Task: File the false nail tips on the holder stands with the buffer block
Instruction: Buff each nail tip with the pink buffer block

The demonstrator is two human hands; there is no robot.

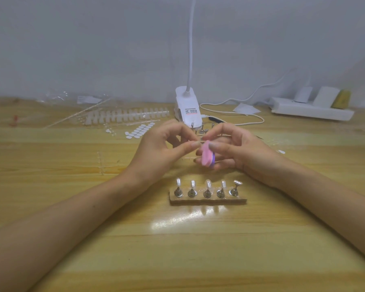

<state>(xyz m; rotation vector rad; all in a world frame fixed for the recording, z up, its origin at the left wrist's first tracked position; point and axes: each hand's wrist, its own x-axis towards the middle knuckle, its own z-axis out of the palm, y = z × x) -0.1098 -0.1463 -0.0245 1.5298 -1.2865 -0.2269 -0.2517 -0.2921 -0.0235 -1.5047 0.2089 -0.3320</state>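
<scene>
A wood table (72, 228) fills the lower half of the picture, with a plain grey wall (93, 39) behind it. A white lamp (187, 108) stands in the upper middle. A power strip (312, 111) lies at the upper right, and spare nail strips (126, 115) lie at the upper left of the table.

The two hands meet in the middle of the picture, above the table. The left hand (162, 148) pinches a small piece (199, 141) between thumb and first finger. It is too small to tell if it is a tip alone or a tip on its stand. The right hand (240, 152) holds the pink buffer (207, 155), with the thumb on top and the fingers curled under it. The buffer touches the small piece, or is just beside it.

Just below the hands, in the lower middle, a base (208, 201) holds five stands (207, 193) in a row. Four carry clear tips (208, 183). The stand at the right end looks bare on top.

To file well, I think the left hand should hold the piece very still. The right hand should rub the buffer over it lightly, with short strokes. A hard push could flick the tiny piece away or bend it.
</scene>
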